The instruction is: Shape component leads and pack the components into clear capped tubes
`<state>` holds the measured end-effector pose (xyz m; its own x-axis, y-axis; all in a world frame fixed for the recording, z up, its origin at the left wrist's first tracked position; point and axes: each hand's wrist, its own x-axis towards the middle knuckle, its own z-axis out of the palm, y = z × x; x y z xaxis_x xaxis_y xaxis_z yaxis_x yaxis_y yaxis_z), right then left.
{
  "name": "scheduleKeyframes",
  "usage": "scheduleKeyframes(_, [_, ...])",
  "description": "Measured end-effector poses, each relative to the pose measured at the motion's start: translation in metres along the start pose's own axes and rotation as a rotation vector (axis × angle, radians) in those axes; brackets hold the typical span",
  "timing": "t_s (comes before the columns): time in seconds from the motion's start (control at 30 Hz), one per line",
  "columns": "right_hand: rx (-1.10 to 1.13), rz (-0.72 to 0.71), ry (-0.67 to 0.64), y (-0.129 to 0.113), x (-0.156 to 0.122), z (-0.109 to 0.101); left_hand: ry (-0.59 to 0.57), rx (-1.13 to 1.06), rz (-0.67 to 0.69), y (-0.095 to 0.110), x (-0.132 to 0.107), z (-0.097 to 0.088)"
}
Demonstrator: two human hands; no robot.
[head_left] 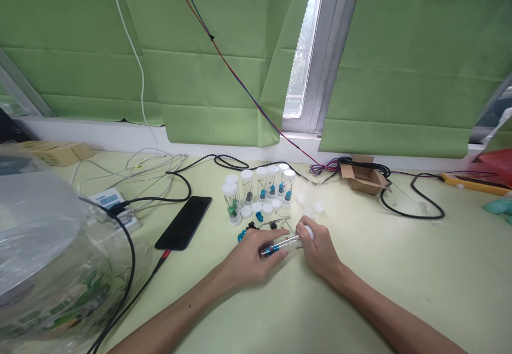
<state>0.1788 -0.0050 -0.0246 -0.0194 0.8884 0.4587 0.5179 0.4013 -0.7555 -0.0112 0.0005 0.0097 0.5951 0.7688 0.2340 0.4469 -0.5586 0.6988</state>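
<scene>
A clear tube (285, 242) with a blue piece in one end lies slanted between my two hands, low over the table. My left hand (256, 255) holds the tube's lower left end, thumb and index finger stretched along its sides. At the other end, my right hand (319, 247) grips the white cap (309, 232) between thumb and fingers; whether the cap is fully seated is hidden. Beyond my left hand lie loose blue pieces (260, 216), black pieces (273, 225) and thin metal rods (276, 220). Several capped clear tubes (247, 187) stand upright behind them, with loose white caps (246, 212) in front.
A black phone (183, 223) lies to the left, its cable (156, 268) running toward me. A large clear plastic bag (44, 236) fills the near left. Behind are a power strip (114, 204), black cables (236, 163) and an open cardboard box (363, 178). Clear caps (318, 206) lie right of the tubes.
</scene>
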Motion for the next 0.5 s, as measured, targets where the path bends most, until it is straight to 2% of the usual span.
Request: scheduleKeyframes(0.5, [-0.023,-0.009,-0.022,0.0077,-0.0009,0.0035,0.044,0.018,-0.016,-0.0065,-0.0020,0.0051])
